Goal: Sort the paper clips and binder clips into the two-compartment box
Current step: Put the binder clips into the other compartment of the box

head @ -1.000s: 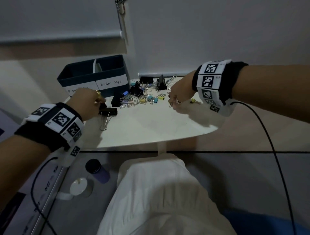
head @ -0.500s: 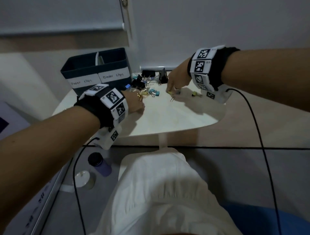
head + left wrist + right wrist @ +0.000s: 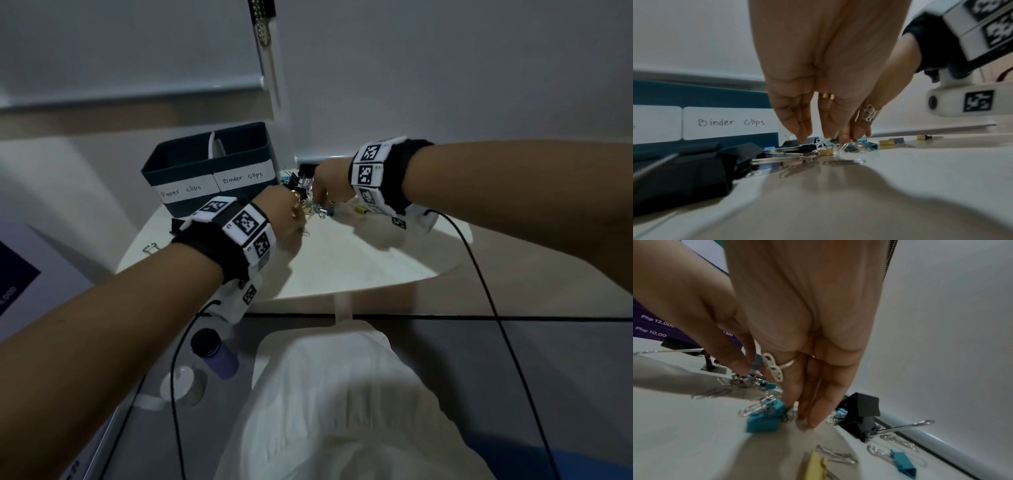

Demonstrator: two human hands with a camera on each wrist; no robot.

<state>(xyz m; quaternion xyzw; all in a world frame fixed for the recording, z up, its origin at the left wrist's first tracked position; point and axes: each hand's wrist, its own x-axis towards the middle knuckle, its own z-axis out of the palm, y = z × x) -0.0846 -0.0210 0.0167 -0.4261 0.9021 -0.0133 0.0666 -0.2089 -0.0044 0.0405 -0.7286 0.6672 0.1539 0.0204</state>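
Left hand (image 3: 286, 214) reaches down into the near edge of the pile of clips (image 3: 310, 202) on the white desk (image 3: 359, 267), fingers (image 3: 797, 123) straight and close together, tips touching the wire handles of the small binder clips (image 3: 826, 151); it grips nothing that shows. A large black binder clip (image 3: 684, 175) lies just beside that hand, on the box side of the pile. Right hand (image 3: 330, 186) comes in from the far side of the pile, its thumb and forefinger pinched at a silvery clip (image 3: 754, 371), though blur hides which kind. A teal binder clip (image 3: 764, 418) lies against its other fingertips (image 3: 812, 420). Beyond the pile stands the dark blue two-compartment box (image 3: 209, 171), labelled "Paper clips" and "Binder clips".
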